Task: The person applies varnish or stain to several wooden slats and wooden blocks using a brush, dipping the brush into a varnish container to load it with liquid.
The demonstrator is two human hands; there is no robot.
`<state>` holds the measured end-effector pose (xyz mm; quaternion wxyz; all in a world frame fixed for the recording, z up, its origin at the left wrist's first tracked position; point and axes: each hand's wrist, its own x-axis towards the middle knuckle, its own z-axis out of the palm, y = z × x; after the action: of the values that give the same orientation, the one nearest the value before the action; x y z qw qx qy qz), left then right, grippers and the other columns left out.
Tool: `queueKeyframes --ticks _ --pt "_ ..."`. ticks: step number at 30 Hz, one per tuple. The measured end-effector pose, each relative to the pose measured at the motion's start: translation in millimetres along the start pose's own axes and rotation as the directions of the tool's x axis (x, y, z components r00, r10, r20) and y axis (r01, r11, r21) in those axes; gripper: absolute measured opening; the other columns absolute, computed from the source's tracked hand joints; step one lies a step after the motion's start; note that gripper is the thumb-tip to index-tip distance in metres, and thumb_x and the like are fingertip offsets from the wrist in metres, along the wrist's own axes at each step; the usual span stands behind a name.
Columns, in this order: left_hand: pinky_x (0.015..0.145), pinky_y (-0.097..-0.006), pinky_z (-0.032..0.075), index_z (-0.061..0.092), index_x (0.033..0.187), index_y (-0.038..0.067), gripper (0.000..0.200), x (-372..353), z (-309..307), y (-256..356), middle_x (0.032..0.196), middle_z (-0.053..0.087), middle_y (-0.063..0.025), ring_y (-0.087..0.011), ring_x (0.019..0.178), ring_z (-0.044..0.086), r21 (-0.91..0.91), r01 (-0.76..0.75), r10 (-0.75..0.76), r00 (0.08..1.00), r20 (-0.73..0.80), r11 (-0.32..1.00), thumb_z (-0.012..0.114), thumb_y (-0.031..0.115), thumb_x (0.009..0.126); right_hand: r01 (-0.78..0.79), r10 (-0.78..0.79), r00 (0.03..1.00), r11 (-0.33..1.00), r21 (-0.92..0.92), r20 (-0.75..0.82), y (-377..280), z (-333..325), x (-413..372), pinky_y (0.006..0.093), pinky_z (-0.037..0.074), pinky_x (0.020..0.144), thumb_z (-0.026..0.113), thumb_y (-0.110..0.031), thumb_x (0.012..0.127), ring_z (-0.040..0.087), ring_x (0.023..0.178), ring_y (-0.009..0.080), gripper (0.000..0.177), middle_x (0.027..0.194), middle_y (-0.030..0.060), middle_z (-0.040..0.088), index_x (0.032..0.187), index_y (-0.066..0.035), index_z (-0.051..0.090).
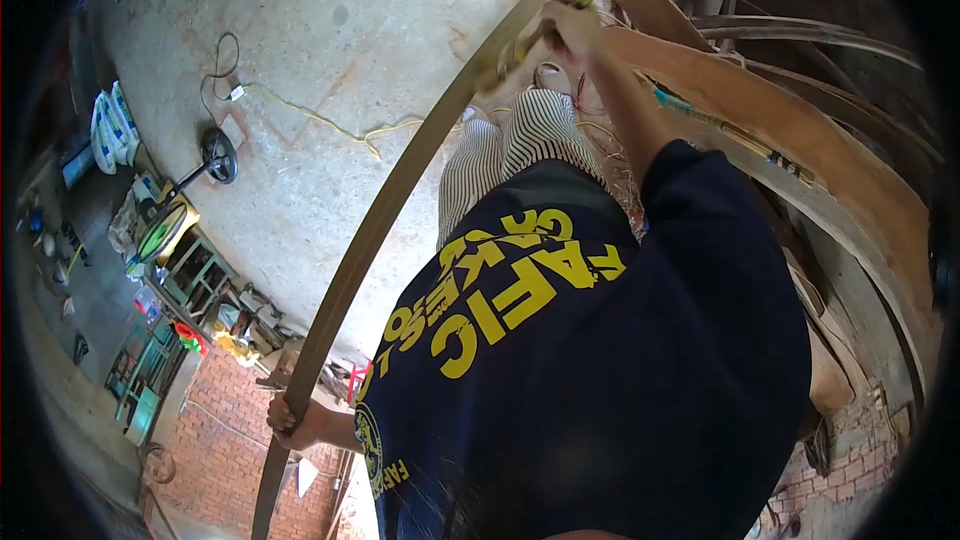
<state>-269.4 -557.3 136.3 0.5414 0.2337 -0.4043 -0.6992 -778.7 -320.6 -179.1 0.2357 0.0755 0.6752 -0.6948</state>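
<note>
A long, narrow, slightly curved wooden strip [385, 195] runs from the top of the view down to the lower left, in front of my body. My left hand [297, 426] is closed around its lower part, fingers wrapped over the edge. Farther up, my right hand [573, 28] is blurred by motion. It grips a brownish, wooden-looking tool [505, 62] that lies against or very near the strip's edge. Blur hides the tool's exact kind and whether it touches the wood.
Curved boards [790, 130] are stacked close on my right. A yellow cord [320, 118] crosses the concrete floor [300, 30]. At left stand a black round-based stand [219, 155], a fan [163, 233] and a green metal frame [195, 275]. Brick paving [225, 415] lies lower left.
</note>
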Motion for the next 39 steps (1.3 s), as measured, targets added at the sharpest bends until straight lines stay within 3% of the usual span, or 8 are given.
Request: queueKeyframes --ticks 2,6,10,17,24,27,36,39 --pt "0.062 -0.0285 0.039 0.039 0.061 0.012 0.012 0.2 2.7 2.0 0.057 0.036 -0.002 -0.0163 0.057 0.041 0.001 -0.002 0.002 1.0 0.0 1.0 0.047 0.012 0.069 -0.268 0.259 0.961 0.957 0.107 0.092 -8.9 -1.3 -11.0 0.0267 0.034 0.028 0.054 -0.008 0.077 0.047 0.035 0.0128 0.02 0.049 0.0042 0.048 0.06 -0.006 0.045" --pt "0.061 -0.0284 0.039 0.039 0.061 0.012 0.012 -8.1 10.3 8.8 0.056 0.036 -0.0017 -0.0161 0.057 0.041 0.011 -0.024 0.024 1.0 -0.013 1.0 0.048 0.013 0.07 0.322 -0.328 0.916 0.945 -0.063 -0.232 13.1 -18.4 23.5 0.0261 0.035 0.028 0.053 -0.006 0.079 0.048 0.035 0.0124 0.019 0.05 0.0049 0.05 0.062 -0.006 0.047" --pt "0.06 -0.0284 0.039 0.04 0.061 0.013 0.013 -14.1 20.5 13.3 0.056 0.036 -0.0014 -0.016 0.056 0.042 0.022 -0.039 0.039 0.999 -0.02 0.999 0.048 0.014 0.07 0.041 -0.041 0.978 0.999 0.004 0.203 -11.2 22.2 -35.7 0.0254 0.04 0.033 0.054 -0.005 0.079 0.052 0.039 0.0116 0.019 0.051 0.004 0.051 0.062 -0.003 0.046" --pt "0.059 -0.0283 0.039 0.04 0.061 0.013 0.014 -16.2 41.7 46.8 0.055 0.037 -0.0008 -0.0157 0.055 0.042 0.082 -0.067 0.069 0.998 -0.014 0.994 0.049 0.016 0.071 0.346 -0.343 0.937 0.873 -0.345 0.073 12.3 -11.8 39.0 0.0236 0.039 0.032 0.054 -0.005 0.079 0.052 0.039 0.0113 0.017 0.049 0.0028 0.049 0.063 -0.003 0.048" --pt "0.058 -0.0282 0.04 0.041 0.061 0.013 0.015 -30.2 65.5 83.3 0.055 0.038 -0.0002 -0.0154 0.054 0.042 0.149 -0.134 0.139 0.99 -0.027 0.98 0.05 0.017 0.072 0.114 -0.107 0.897 0.993 0.01 0.428 -42.6 26.1 -103.4 0.0245 0.036 0.029 0.052 -0.006 0.08 0.05 0.037 0.0116 0.015 0.054 0.004 0.049 0.066 -0.003 0.049" --pt "0.058 -0.0282 0.04 0.041 0.061 0.014 0.015 -33.0 64.9 86.8 0.054 0.038 0.0001 -0.0152 0.054 0.042 0.128 -0.16 0.165 0.986 -0.03 0.979 0.05 0.018 0.072 -0.264 0.204 0.915 0.955 0.134 0.349 -53.4 14.7 -95.4 0.0264 0.037 0.031 0.054 -0.01 0.08 0.049 0.037 0.0145 0.012 0.057 0.0066 0.051 0.071 -0.004 0.048" --pt "0.057 -0.0281 0.04 0.042 0.061 0.014 0.017 -66.0 50.2 90.3 0.054 0.039 0.0009 -0.0148 0.053 0.042 0.023 -0.28 0.281 0.955 -0.089 0.96 0.051 0.02 0.073 -0.429 0.474 0.88 0.819 0.381 -0.028 18.9 1.3 -48.9 0.0272 0.046 0.044 0.049 -0.02 0.086 0.053 0.049 0.02 0.017 0.065 0.0099 0.053 0.083 -0.003 0.048" --pt "0.056 -0.0281 0.04 0.042 0.061 0.014 0.017 -76.9 52.5 97.7 0.053 0.039 0.0011 -0.0147 0.052 0.043 0.009 -0.315 0.314 0.944 -0.101 0.949 0.052 0.02 0.074 -0.492 0.681 0.731 0.479 0.727 0.045 52.0 23.2 -44.8 0.0311 0.051 0.052 0.043 -0.028 0.089 0.056 0.064 0.0266 0.028 0.084 0.0159 0.053 0.091 0.0 0.045"
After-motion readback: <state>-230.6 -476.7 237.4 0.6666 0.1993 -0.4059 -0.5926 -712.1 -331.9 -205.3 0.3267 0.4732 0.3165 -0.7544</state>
